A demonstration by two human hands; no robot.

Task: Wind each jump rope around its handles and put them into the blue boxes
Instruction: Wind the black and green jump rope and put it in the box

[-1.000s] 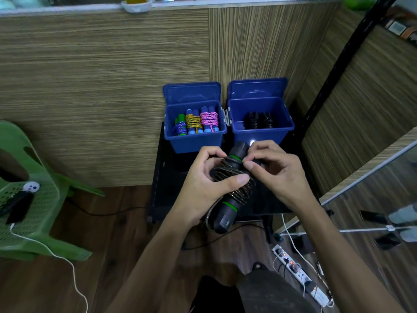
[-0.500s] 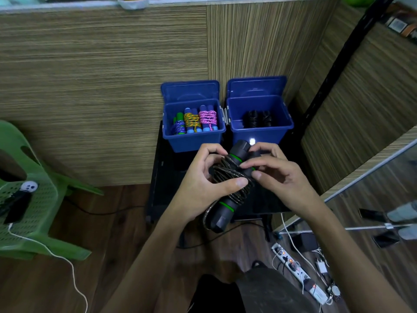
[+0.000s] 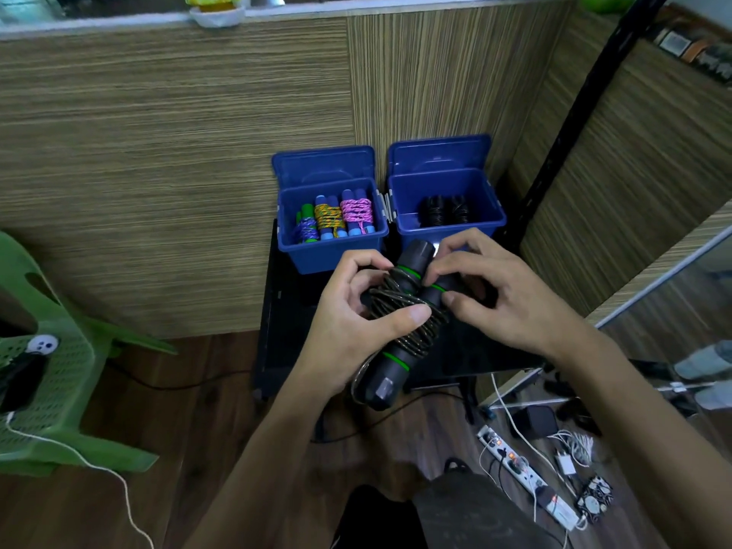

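Observation:
I hold a black jump rope [image 3: 396,350] with green rings on its handles, its dark cord wound round the middle. My left hand [image 3: 356,322] grips the wound handles, thumb pressed across the coils. My right hand [image 3: 499,295] pinches the cord at the upper handle with fingertips. Behind them on a black stand are two blue boxes with lids up. The left box [image 3: 332,251] holds three wound ropes in purple, yellow and pink. The right box [image 3: 487,200] holds black wound ropes [image 3: 443,210].
A black stand [image 3: 277,311] carries the boxes against a wood-grain wall. A green plastic chair [image 3: 51,374] with a phone and white cable stands at left. A power strip [image 3: 527,473] and chargers lie on the floor at right, beside a mirror panel.
Both hands and the rope stay in nearly the same spot. My right fingers have shifted slightly along the upper handle, working the cord.

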